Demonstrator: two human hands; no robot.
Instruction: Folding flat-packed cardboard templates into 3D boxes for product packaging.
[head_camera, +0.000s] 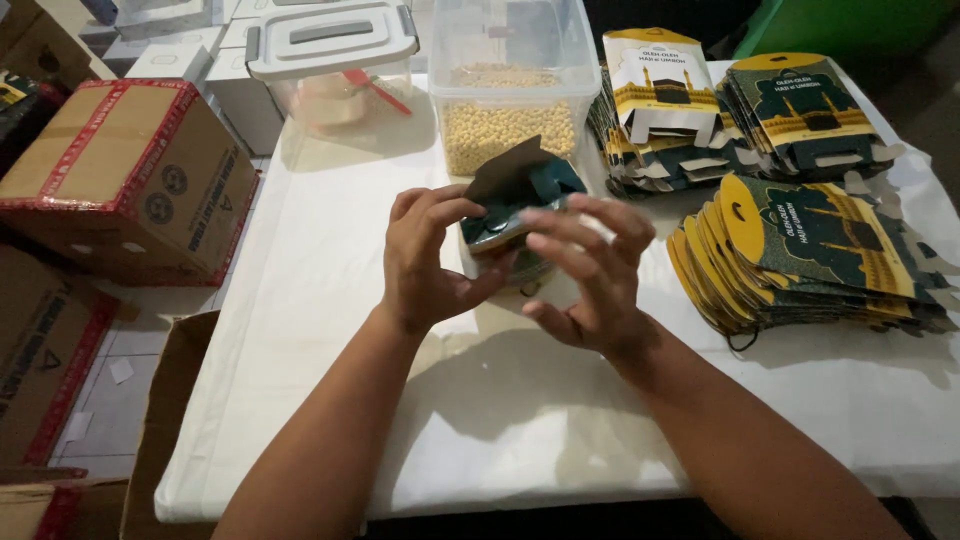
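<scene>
From my head camera, my fingers cover most of a small dark green cardboard box I hold above the middle of the white-covered table; its brown inner flap sticks up open, and what is under it I cannot make out. My left hand curls around the box's left side, thumb and fingers pinching it. My right hand is blurred, fingers spread and bent over the box's right side. Behind it stands a clear plastic tub half full of small pale yellow beans, its top cut off by the frame. Right of me lie fanned stacks of flat green-and-yellow box blanks. A taped brown carton sits to my left.
</scene>
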